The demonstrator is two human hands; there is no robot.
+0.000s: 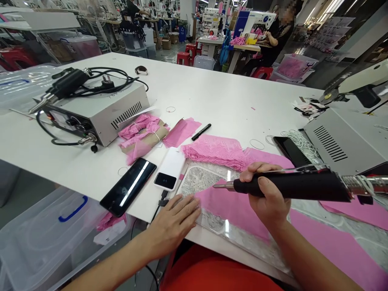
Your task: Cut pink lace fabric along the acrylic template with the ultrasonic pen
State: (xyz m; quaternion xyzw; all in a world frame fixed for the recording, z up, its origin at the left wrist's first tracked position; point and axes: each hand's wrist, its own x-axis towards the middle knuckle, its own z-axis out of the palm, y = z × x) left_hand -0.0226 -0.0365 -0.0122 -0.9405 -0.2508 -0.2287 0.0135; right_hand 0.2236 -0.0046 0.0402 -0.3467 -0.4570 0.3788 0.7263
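My right hand (269, 198) is wrapped round the black barrel of a handheld ultrasonic welding tool (297, 186). Its thin metal tip points left, just above a piece of pink fabric (236, 206) that lies on a clear plate (194, 178). Fingers outstretched, my left hand (174, 224) rests flat at the plate's left edge, fingertips by the fabric's left end. Behind the plate sits a stack of pink lace pieces (215, 150). More pink fabric (336, 242) lies under my right forearm.
A grey power unit (121, 115) carries a second black tool (71, 83) and coiled cable. Nearer are a black phone (129, 186), a white power bank (170, 167), a pen (201, 132) and pink bundles (145, 137). Another grey box (345, 137) stands right. A plastic bin (54, 238) is below left.
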